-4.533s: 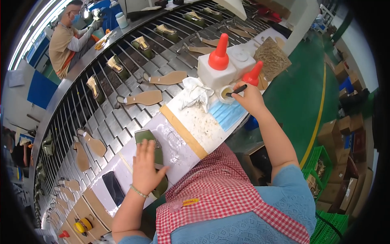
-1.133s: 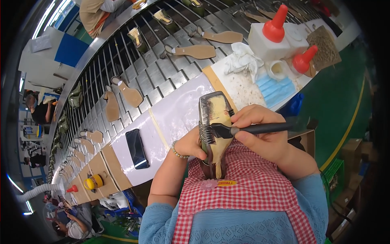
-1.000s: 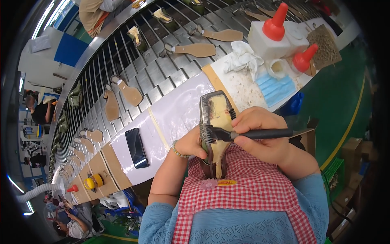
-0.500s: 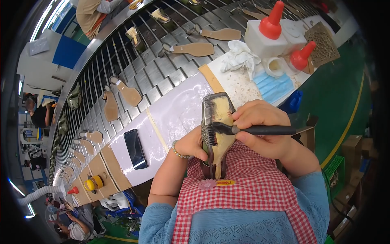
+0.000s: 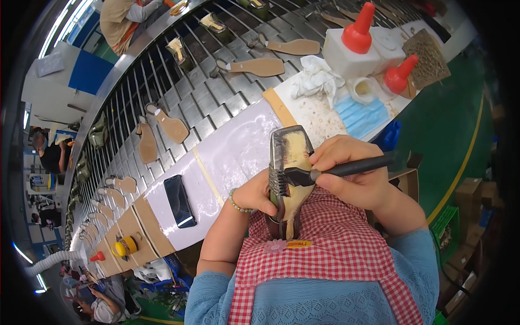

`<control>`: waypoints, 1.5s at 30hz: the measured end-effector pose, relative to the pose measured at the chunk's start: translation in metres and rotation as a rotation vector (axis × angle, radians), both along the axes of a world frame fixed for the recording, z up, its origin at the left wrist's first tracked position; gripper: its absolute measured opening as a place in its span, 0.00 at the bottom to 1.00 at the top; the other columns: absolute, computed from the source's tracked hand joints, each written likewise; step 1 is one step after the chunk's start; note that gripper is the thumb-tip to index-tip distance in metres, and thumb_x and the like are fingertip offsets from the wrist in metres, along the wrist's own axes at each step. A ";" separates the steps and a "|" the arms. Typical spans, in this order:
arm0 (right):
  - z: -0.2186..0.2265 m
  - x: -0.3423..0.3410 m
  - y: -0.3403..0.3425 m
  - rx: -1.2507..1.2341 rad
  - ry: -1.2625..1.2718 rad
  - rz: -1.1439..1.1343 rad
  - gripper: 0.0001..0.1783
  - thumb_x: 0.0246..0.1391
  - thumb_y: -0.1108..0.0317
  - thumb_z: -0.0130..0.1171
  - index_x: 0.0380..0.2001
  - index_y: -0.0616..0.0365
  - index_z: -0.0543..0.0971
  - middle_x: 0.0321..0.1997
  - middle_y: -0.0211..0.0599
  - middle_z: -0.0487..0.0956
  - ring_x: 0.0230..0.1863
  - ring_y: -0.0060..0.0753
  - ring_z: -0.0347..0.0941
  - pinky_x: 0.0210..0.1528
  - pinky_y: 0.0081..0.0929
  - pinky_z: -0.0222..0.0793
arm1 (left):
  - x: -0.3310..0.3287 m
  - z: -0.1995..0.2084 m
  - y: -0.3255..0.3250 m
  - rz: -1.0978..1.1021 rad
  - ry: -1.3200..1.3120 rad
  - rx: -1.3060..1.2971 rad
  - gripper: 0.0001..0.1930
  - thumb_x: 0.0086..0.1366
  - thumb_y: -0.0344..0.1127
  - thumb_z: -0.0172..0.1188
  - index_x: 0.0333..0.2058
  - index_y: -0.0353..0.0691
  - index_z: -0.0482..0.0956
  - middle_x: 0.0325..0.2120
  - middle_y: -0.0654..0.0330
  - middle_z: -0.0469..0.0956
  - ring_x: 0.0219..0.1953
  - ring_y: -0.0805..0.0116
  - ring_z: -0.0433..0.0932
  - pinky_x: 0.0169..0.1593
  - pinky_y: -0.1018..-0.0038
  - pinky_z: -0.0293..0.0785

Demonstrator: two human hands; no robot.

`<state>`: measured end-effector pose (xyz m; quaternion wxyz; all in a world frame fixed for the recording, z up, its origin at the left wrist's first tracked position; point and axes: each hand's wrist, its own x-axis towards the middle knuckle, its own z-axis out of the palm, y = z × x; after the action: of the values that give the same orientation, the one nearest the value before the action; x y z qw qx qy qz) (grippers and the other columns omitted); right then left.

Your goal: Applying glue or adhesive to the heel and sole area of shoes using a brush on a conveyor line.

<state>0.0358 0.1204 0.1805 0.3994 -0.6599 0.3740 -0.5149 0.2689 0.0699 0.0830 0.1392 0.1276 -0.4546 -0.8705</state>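
My left hand (image 5: 258, 194), with a beaded bracelet at its wrist, grips a shoe upper on a last (image 5: 296, 145) from its left side. The shoe is held sole side up before my apron, its square toe pointing away from me. The bottom shows pale yellow, bordered by dark folded-over upper and a ridged, woven-looking strip. In my right hand (image 5: 349, 168) a black-handled brush (image 5: 362, 166) is pinched between thumb and fingers. Its dark head lies across the middle of the shoe bottom, at the left edge; whether its tip touches is hard to see.
A phone (image 5: 179, 201) lies on the white-covered table. Beyond are soles (image 5: 254, 67) on a slatted metal conveyor (image 5: 211, 103). White bottles with red nozzles (image 5: 357, 32), a small open pot (image 5: 362, 89), crumpled tissue (image 5: 318, 81) and a blue mask (image 5: 362, 115) stand or lie at the right.
The brush handle's outer end has tipped up and its head has shifted slightly lower on the shoe. My left hand keeps its hold; the view has moved a little.
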 end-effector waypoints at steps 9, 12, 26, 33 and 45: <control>0.013 -0.016 0.005 0.163 0.004 0.167 0.09 0.42 0.76 0.66 0.28 0.62 0.78 0.31 0.38 0.79 0.33 0.30 0.75 0.36 0.24 0.69 | 0.001 0.006 0.005 0.094 -0.035 0.020 0.57 0.36 0.59 0.76 0.59 0.31 0.58 0.53 0.57 0.68 0.54 0.69 0.67 0.56 0.71 0.63; 0.010 -0.055 -0.004 0.251 -0.172 -0.109 0.07 0.48 0.75 0.63 0.32 0.62 0.78 0.35 0.35 0.78 0.38 0.23 0.73 0.42 0.21 0.68 | 0.014 -0.008 0.010 0.160 -0.074 -0.047 0.55 0.39 0.64 0.71 0.59 0.32 0.59 0.54 0.59 0.67 0.54 0.69 0.66 0.57 0.70 0.63; -0.068 -0.149 -0.071 0.283 0.706 -0.692 0.12 0.39 0.71 0.65 0.30 0.60 0.76 0.27 0.43 0.78 0.32 0.41 0.76 0.37 0.32 0.69 | 0.036 -0.044 0.033 0.495 -0.143 0.043 0.55 0.40 0.72 0.64 0.58 0.35 0.61 0.48 0.57 0.73 0.45 0.65 0.75 0.46 0.68 0.74; -0.087 -0.180 -0.060 0.341 0.194 -0.665 0.11 0.43 0.69 0.66 0.30 0.60 0.77 0.30 0.36 0.79 0.33 0.32 0.76 0.37 0.28 0.69 | 0.037 -0.054 0.033 0.547 -0.085 0.063 0.52 0.42 0.72 0.61 0.58 0.38 0.61 0.44 0.53 0.75 0.40 0.60 0.79 0.42 0.65 0.79; -0.168 -0.208 -0.050 0.843 -1.160 -0.510 0.16 0.49 0.56 0.66 0.33 0.55 0.77 0.29 0.34 0.78 0.32 0.29 0.77 0.31 0.23 0.74 | 0.027 -0.034 0.024 0.618 -0.074 0.258 0.61 0.37 0.84 0.49 0.58 0.35 0.60 0.38 0.48 0.76 0.33 0.57 0.79 0.35 0.66 0.79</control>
<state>-0.1719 0.0707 0.0125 0.6189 0.0319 0.4102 -0.6691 0.2962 0.0942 0.0493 0.3623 0.3075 -0.2852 -0.8324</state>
